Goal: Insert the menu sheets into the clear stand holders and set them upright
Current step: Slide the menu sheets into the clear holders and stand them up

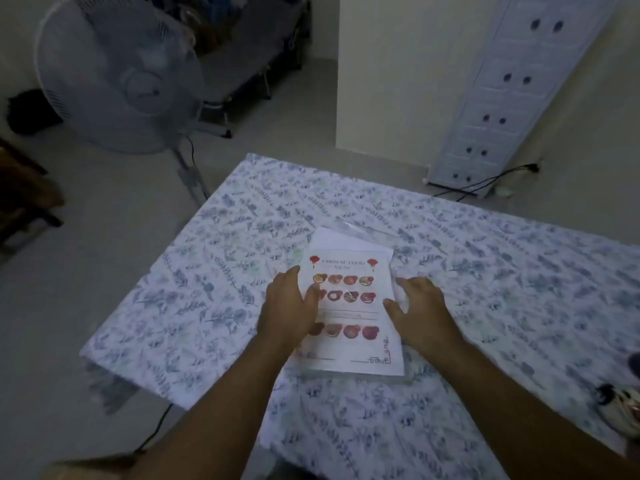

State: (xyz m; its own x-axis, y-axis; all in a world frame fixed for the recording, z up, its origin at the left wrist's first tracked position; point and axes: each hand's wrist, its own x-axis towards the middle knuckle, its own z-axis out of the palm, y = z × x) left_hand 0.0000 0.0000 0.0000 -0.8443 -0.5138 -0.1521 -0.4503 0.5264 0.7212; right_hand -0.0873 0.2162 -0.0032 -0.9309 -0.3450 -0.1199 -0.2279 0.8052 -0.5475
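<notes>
A white menu sheet (349, 306) with red lanterns and rows of round food pictures lies flat on the floral tablecloth (214, 306), in the middle of the view. Under or around it lies a clear stand holder (363, 230), whose transparent edges show past the sheet's far and near ends. More white paper pokes out behind the sheet's top. My left hand (289, 306) rests flat on the sheet's left edge, thumb on the print. My right hand (419, 306) lies at the sheet's right edge with fingers spread. Whether the sheet is inside the holder is unclear.
A standing fan (117, 74) is off the table's far left corner, its cable trailing on the floor. A white panel with holes (512, 91) leans on the wall at the back right. A small object (620, 407) sits at the table's right edge.
</notes>
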